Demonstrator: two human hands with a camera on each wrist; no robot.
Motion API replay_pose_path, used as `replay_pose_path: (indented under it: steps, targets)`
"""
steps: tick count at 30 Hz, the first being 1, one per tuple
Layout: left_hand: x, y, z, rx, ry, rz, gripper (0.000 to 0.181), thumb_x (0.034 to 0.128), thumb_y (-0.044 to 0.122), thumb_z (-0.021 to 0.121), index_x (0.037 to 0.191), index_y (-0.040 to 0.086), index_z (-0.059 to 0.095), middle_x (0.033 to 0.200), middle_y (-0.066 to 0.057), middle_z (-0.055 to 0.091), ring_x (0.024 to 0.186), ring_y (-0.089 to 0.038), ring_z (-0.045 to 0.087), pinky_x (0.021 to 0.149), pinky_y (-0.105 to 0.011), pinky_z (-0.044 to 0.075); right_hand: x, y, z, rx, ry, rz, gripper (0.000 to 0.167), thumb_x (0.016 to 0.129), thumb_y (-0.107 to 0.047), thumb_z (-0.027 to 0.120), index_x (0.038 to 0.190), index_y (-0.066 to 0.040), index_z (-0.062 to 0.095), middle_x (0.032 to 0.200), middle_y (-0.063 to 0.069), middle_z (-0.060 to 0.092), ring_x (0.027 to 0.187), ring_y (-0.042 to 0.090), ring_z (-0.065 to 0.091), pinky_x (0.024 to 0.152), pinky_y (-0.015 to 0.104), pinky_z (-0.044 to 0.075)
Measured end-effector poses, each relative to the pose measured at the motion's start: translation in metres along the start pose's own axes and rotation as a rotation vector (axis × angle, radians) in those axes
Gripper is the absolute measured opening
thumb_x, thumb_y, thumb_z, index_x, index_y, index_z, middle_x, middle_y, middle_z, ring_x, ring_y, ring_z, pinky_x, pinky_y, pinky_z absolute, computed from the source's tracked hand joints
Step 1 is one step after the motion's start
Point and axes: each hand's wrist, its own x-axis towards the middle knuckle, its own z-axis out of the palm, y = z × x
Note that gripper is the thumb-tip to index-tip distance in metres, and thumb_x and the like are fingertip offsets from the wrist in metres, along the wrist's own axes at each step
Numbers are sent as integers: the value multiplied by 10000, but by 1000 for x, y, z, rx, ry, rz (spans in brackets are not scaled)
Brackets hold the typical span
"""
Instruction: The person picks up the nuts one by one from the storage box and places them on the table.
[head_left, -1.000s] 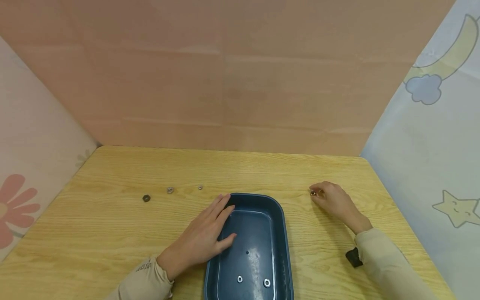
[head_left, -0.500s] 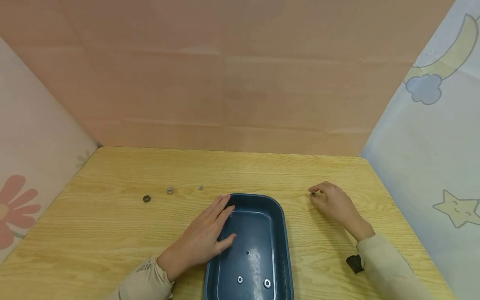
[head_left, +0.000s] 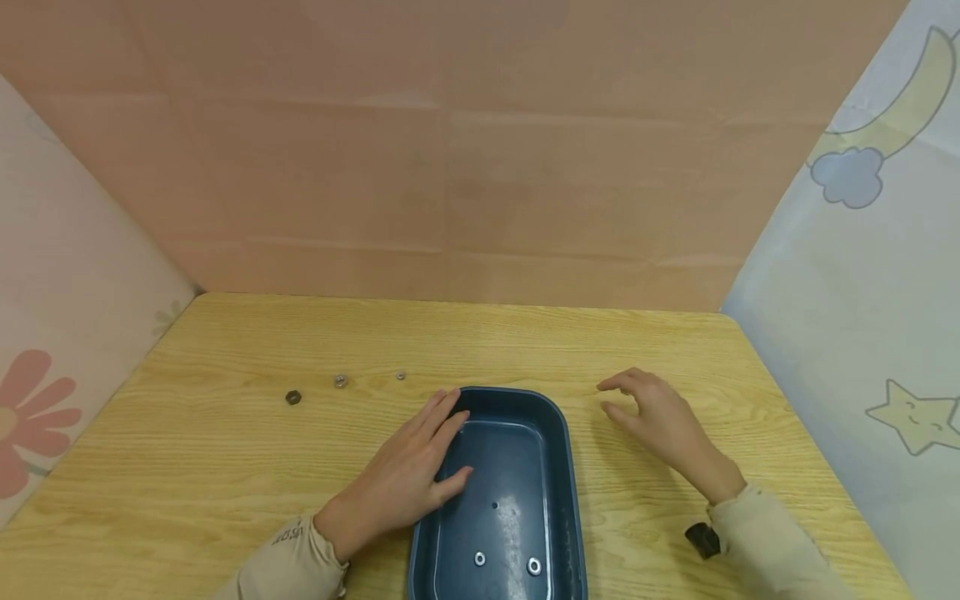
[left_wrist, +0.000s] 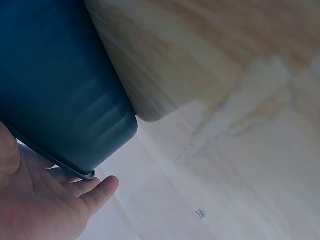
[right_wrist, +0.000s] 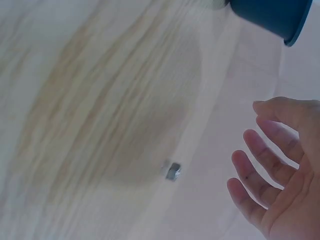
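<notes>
My left hand [head_left: 397, 475] rests on the left rim of a dark blue rectangular tray [head_left: 495, 458], fingers straight and thumb reaching inside. Two silver nuts [head_left: 479, 558] lie on the tray floor. To the right of the tray, my right hand [head_left: 663, 425] hovers over the table with its fingers loosely bent and apart, holding nothing. In the right wrist view a small metal nut [right_wrist: 173, 171] lies on the table, apart from those fingers; the head view does not show it, perhaps because the hand covers it.
Left of the tray lie a dark hex nut [head_left: 293, 397], a silver nut [head_left: 341, 381] and a smaller silver nut [head_left: 401, 375]. Printed sheets [head_left: 450, 167] stand along the back and sides of the wooden table [head_left: 187, 467]. A black piece [head_left: 702, 540] sits by the right sleeve.
My right hand has shifted slightly left, and its fingers have spread. The small nut seen at its fingertips earlier no longer shows there. The left hand and tray have stayed still.
</notes>
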Motion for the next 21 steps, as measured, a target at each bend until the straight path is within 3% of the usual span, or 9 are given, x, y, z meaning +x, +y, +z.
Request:
replay_pose_path:
  steps: [11,21]
  targets:
    - [-1,0,0,0,-5,-8,657,922,425,658,1430,41,495,1591,-189,334,1470,-369,340,1140,-522,384,-6,-27,3,-13,85,-118,229,851,-122,763,1077,-118,730,1085,48,718,1072,333,660,871,519,555]
    - [0,0,-1,5,-14,-8,656,926,424,653,1431,37,492,1592,-190,332,1477,-366,327,1144,-520,379,-14,-44,5,-7,148,-234,240,804,-127,804,1034,-139,736,1019,-21,719,982,223,689,919,488,550]
